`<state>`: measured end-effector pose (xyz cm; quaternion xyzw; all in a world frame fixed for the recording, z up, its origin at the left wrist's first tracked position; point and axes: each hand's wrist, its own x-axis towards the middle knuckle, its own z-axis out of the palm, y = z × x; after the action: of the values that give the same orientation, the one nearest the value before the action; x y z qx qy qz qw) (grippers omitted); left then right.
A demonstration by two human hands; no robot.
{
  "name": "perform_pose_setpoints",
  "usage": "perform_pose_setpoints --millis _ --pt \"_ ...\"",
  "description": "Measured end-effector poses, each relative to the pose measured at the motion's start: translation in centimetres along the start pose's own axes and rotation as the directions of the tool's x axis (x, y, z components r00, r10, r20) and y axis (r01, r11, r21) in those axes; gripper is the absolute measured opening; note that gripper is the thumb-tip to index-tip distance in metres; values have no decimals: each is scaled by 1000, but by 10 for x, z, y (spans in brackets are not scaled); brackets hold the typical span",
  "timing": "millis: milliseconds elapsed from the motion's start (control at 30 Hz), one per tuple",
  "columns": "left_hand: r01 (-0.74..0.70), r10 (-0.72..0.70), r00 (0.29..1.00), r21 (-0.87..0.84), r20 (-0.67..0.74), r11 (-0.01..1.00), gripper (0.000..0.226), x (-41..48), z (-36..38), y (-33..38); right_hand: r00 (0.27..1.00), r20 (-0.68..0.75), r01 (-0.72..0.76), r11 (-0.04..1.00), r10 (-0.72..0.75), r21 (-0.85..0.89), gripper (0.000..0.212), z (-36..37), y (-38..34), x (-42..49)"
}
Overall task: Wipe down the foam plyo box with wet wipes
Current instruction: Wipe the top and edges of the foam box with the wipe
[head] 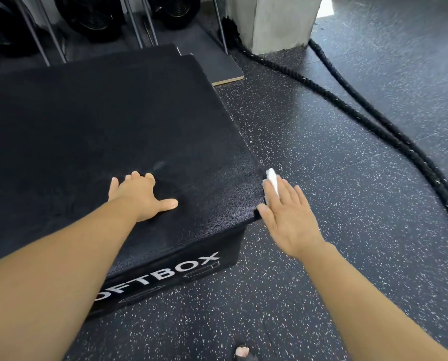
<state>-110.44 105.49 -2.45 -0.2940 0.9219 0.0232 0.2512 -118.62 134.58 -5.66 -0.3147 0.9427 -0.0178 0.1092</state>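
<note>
**A:** Where are the hands?

**B:** The left hand [142, 196] lies flat with its fingers spread on top of the foam plyo box [87, 126], near its front right corner; the right hand [288, 217], fingers straight, presses a white wet wipe [272, 179] against the box's right side.

**A:** Which way does the box run?

**B:** Its printed side faces the person; its left end is cut off, so I cannot tell the long axis.

**A:** Any room?

**B:** There is speckled floor [348, 204] right of the box; a rope [439, 190] lies farther right; a thin board [225, 66] sits beyond the far corner.
</note>
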Motion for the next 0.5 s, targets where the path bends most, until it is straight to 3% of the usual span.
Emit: perform_pose_setpoints --millis 233,433,500 --pt "9 -9 1000 10 14 1000 96 1 -3 2 989 7 146 983 -148 111 67 12 -62 -22" --pt "7 -7 1000 -2 7 1000 97 -3 -2 1 918 -17 391 896 -397 212 66 9 -106 -27" --pt "6 -6 1000 -6 12 1000 96 -4 -2 1 899 -49 436 878 -436 197 56 4 -110 -21"
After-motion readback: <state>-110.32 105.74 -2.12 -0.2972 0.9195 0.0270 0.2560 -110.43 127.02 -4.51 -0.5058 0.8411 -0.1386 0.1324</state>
